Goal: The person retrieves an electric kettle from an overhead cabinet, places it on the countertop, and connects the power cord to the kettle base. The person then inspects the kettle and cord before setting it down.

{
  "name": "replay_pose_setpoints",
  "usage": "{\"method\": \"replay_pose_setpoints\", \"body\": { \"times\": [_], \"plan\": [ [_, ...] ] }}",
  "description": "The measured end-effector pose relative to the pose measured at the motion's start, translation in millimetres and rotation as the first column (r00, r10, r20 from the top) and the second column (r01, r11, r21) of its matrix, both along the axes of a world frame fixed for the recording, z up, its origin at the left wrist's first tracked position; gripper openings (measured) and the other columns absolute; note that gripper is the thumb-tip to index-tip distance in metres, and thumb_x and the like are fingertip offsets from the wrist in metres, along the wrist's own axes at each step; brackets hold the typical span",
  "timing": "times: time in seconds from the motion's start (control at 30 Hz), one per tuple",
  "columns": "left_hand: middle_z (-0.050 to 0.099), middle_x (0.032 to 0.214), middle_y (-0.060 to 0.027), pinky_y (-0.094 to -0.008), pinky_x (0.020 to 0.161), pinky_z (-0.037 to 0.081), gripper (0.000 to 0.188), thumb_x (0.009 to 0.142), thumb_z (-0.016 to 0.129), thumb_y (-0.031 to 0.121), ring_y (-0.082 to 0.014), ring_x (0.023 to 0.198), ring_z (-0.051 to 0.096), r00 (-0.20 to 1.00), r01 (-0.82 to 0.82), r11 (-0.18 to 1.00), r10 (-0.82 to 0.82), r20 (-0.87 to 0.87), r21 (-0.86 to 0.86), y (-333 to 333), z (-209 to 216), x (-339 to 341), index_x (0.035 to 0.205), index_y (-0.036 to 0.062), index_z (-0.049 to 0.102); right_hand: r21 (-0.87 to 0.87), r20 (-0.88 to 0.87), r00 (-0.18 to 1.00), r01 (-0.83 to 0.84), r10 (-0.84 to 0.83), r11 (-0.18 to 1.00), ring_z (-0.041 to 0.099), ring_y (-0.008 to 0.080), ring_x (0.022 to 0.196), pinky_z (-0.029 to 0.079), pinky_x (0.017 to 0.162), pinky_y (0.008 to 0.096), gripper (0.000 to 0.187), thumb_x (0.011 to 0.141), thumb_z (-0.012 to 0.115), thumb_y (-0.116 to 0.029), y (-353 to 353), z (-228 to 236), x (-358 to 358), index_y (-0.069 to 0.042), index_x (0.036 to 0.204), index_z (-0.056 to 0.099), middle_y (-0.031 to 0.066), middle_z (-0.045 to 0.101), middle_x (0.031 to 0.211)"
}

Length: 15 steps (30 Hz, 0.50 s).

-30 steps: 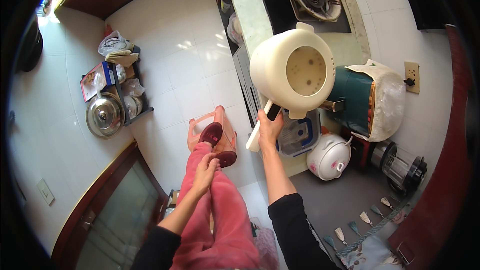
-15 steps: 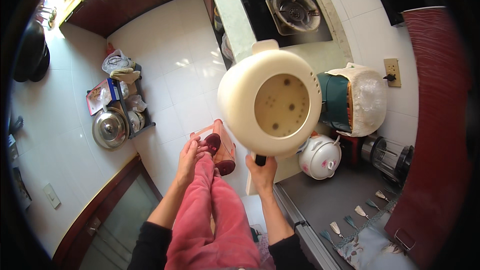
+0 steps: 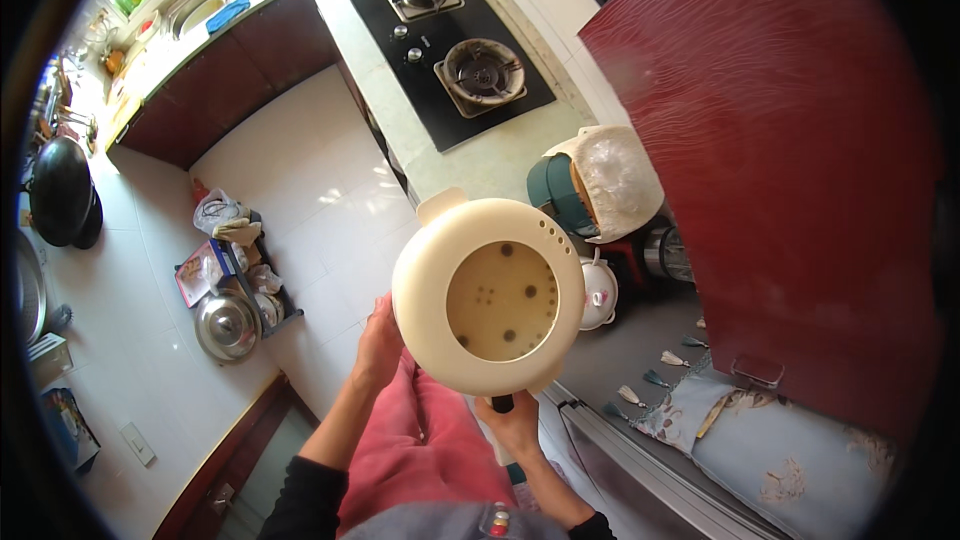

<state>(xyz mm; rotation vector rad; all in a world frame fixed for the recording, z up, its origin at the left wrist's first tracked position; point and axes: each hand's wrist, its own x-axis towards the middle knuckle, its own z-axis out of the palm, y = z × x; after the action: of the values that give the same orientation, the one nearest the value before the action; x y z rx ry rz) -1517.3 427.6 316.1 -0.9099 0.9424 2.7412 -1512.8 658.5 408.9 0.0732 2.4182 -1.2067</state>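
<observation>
A cream, round, pot-like appliance (image 3: pixel 420 250) hangs in front of me. Its facing side has a round tan panel (image 3: pixel 490 310) with several dark round spots, and small holes dot the cream rim. A cream tab (image 3: pixel 440 203) juts from its far edge. My right hand (image 3: pixel 515 427) is closed around the handle at the near side, where a black part shows. Along the left side of the appliance, my left hand (image 3: pixel 378 350) is raised with its fingers stretched out; some fingers are partly hidden, and whether it bears any weight cannot be seen.
Ahead lies a counter with a black gas hob (image 3: pixel 485 72). A green appliance under a cloth (image 3: pixel 610 180) and a white lidded pot (image 3: pixel 600 292) stand to the right, by a dark red cabinet door (image 3: pixel 780 170). A low rack with a metal lid (image 3: pixel 227 326) is at left.
The view has swung, bringing the sink and cabinet door into sight. The appliance is now lower and nearer my body. My left hand has come up against its left side.
</observation>
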Motion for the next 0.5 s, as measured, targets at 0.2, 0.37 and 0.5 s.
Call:
{"method": "replay_pose_setpoints", "body": {
  "times": [0.2,0.37,0.5],
  "plan": [
    [0.052,0.139,-0.0063,-0.0362,0.111,0.036,0.060,0.104,0.046,0.044,-0.0184,0.129,0.049,0.993,0.110,0.994,-0.110,0.031,0.027,11.1,49.7,-0.7,0.147,0.0032,0.042,-0.006,-0.085,0.996,-0.027,0.027,1.000,0.069,0.0180,0.082,0.053,0.074,0.0331,0.031,0.077,0.077,-0.014,31.5,50.4,11.6,-0.002,0.104,0.067,0.0095,0.071,0.089],
    [0.048,0.146,-0.0076,-0.0379,0.114,0.033,0.061,0.104,0.049,0.039,-0.0198,0.133,0.046,0.945,0.277,0.956,-0.289,-0.153,-0.094,16.5,87.9,-3.6,0.152,0.0029,0.035,-0.036,-0.020,0.999,0.041,-0.041,0.999,0.070,0.0203,0.090,0.054,0.081,0.0354,0.033,0.073,0.077,-0.013,58.5,80.2,20.1,-0.001,0.103,0.070,0.0099,0.073,0.095],
    [0.039,0.154,-0.0137,-0.0409,0.117,0.029,0.082,0.096,0.065,0.040,-0.0252,0.142,0.037,0.875,0.358,0.924,-0.383,-0.298,-0.136,14.2,103.8,-9.5,0.155,-0.0005,0.025,-0.078,-0.009,0.999,0.044,-0.045,0.996,0.067,0.0240,0.102,0.051,0.090,0.0396,0.044,0.073,0.081,-0.015,83.1,100.6,31.2,-0.003,0.114,0.068,0.0130,0.070,0.111]
  ]
}}
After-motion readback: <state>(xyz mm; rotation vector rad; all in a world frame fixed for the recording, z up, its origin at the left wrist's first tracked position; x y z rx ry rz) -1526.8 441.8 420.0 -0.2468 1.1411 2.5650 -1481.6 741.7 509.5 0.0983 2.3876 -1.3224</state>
